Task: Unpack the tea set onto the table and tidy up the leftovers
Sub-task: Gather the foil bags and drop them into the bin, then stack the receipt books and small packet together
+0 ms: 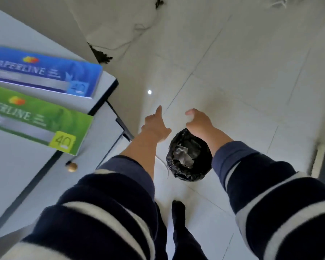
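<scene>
Two hands hang over a small bin (pixel 189 156) lined with a black bag, and both are empty. The left hand (pixel 155 126) has its fingers spread and loose, one finger stretched toward twelve o'clock; the right hand (pixel 199 121) is slack and half curled, with nothing in it, directly above the far rim of the bin. The bin stands on the pale tiled floor (pixel 242 81) at the middle of the view, between the two striped sleeves.

Something crumpled and grey, shiny like foil or plastic wrap, lies inside the bag; I judge it to be packing leftovers, though blur keeps me from being sure. Such scraps would be very light, soft and crushable, with no fragile part, so any pinch holds them. The bag itself looks thin, slippery and floppy; the place to take it is the gathered rim folded over the bin's edge, with both hands on opposite sides, since the film could tear if pulled at one spot.

The bin stands upright with its mouth facing up toward the camera, so its long axis runs vertical, and it looks round with no front or back.

At nine o'clock a grey worktop (pixel 13 166) carries a blue paper pack (pixel 45 72) and a green paper pack (pixel 38 119), well apart from the bin. No tea set shows anywhere in view.
</scene>
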